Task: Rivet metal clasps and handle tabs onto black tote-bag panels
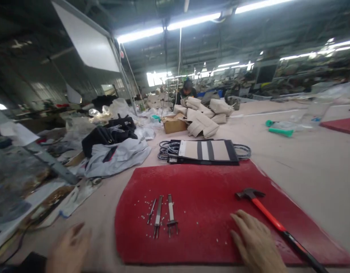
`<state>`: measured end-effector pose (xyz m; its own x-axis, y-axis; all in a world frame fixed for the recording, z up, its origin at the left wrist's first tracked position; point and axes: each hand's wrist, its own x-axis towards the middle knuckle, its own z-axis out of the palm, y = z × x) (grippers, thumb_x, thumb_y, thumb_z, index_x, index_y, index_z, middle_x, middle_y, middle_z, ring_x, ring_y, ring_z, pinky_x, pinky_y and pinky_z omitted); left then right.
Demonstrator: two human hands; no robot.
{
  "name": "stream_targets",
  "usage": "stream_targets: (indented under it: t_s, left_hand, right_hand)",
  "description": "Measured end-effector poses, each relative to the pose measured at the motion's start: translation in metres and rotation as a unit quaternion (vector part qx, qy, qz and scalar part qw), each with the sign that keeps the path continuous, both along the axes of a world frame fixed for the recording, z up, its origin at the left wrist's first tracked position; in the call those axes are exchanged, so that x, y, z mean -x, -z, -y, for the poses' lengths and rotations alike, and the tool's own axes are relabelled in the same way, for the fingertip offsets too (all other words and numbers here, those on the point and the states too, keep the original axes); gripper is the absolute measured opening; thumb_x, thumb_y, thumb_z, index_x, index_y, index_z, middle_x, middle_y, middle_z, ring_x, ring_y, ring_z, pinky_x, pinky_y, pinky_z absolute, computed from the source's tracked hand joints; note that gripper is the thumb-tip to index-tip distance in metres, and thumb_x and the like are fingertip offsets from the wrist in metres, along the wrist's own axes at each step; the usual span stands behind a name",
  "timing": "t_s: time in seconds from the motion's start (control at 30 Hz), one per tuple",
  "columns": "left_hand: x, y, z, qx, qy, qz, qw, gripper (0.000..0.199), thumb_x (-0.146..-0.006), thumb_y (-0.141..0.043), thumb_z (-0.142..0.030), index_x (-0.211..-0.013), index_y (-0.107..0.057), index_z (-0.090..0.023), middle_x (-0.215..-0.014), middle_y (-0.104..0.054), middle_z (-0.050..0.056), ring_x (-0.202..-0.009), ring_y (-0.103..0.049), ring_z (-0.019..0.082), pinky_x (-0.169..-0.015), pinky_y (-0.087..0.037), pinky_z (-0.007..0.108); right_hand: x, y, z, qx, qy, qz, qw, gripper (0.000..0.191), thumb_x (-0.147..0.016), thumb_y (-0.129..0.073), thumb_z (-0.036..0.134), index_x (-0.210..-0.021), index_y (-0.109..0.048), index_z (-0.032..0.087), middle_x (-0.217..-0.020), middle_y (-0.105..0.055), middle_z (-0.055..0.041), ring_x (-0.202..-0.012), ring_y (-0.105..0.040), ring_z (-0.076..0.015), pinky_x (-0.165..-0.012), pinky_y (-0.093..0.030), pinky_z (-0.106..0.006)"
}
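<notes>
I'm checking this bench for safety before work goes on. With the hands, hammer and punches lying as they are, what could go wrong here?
The right hand rests flat on the red mat right beside the hammer; a careless sweep might knock it off. The pronged punches lie loose between both hands, points toward the person, so the left hand could get jabbed. Small white bits scattered around could roll underhand.

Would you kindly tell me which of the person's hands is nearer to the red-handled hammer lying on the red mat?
Right. The right hand rests just left of the red-handled hammer; the left hand is far left, off the red mat.
</notes>
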<state>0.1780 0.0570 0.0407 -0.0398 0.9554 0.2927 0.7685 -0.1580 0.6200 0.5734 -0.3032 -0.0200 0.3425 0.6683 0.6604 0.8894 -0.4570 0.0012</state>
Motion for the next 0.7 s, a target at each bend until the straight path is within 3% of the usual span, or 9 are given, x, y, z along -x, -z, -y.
stream_targets:
  t_s: [0.07,0.13,0.23,0.33,0.5,0.7]
  left_hand:
    - [-0.062,-0.002,-0.003,0.001,0.098,-0.009,0.995,0.035,-0.08,-0.056,-0.043,-0.104,-0.067,-0.021,-0.113,-0.073,0.013,-0.094,-0.071,0.033,-0.085,-0.058,0.047]
    - [-0.142,-0.003,-0.001,-0.049,0.227,-0.009,0.973,0.035,-0.085,-0.05,-0.039,-0.107,-0.066,-0.017,-0.115,-0.072,0.014,-0.107,-0.068,0.031,-0.099,-0.054,0.045]
    - [-0.261,-0.001,0.011,-0.079,0.369,-0.039,0.925,0.031,-0.089,-0.049,-0.027,-0.111,-0.065,-0.013,-0.118,-0.07,0.015,-0.113,-0.066,0.027,-0.106,-0.05,0.042]
    - [-0.354,0.001,0.028,-0.098,0.458,-0.111,0.877,0.031,-0.09,-0.053,-0.019,-0.118,-0.064,-0.012,-0.125,-0.067,0.015,-0.12,-0.062,0.027,-0.11,-0.046,0.039]
    - [-0.452,-0.002,0.034,-0.12,0.517,-0.242,0.812,0.036,-0.092,-0.059,-0.024,-0.127,-0.059,-0.014,-0.131,-0.061,0.016,-0.125,-0.057,0.028,-0.11,-0.043,0.04]
    - [-0.53,0.006,0.026,-0.108,0.553,-0.26,0.784,0.056,-0.091,-0.063,-0.046,-0.135,-0.053,-0.013,-0.141,-0.055,0.018,-0.134,-0.05,0.031,-0.115,-0.037,0.044]
  right_hand:
    - [-0.032,0.004,0.023,0.022,0.102,0.031,0.994,0.036,-0.097,-0.041,0.028,-0.116,-0.067,0.013,-0.12,-0.067,-0.0197,-0.101,-0.065,-0.0328,-0.086,-0.051,-0.047]
    - [-0.05,0.01,0.041,0.033,0.178,0.039,0.983,0.04,-0.099,-0.038,0.03,-0.12,-0.065,0.009,-0.119,-0.067,-0.0222,-0.099,-0.065,-0.0338,-0.084,-0.051,-0.047]
    - [-0.051,0.016,0.054,0.052,0.213,0.048,0.974,0.039,-0.1,-0.038,0.026,-0.125,-0.062,0.007,-0.118,-0.068,-0.0214,-0.103,-0.065,-0.033,-0.085,-0.049,-0.047]
    - [-0.042,0.014,0.053,0.056,0.228,0.059,0.97,0.036,-0.098,-0.04,0.019,-0.126,-0.061,0.009,-0.119,-0.069,-0.0186,-0.104,-0.064,-0.0309,-0.087,-0.047,-0.045]
    - [-0.04,0.014,0.052,0.069,0.235,0.024,0.969,0.041,-0.098,-0.047,0.025,-0.136,-0.055,0.011,-0.128,-0.066,-0.0183,-0.114,-0.061,-0.0322,-0.094,-0.044,-0.047]
    - [-0.04,0.024,0.055,0.047,0.236,-0.019,0.97,0.059,-0.095,-0.049,0.028,-0.151,-0.036,0.016,-0.131,-0.065,-0.0165,-0.117,-0.06,-0.032,-0.098,-0.042,-0.048]
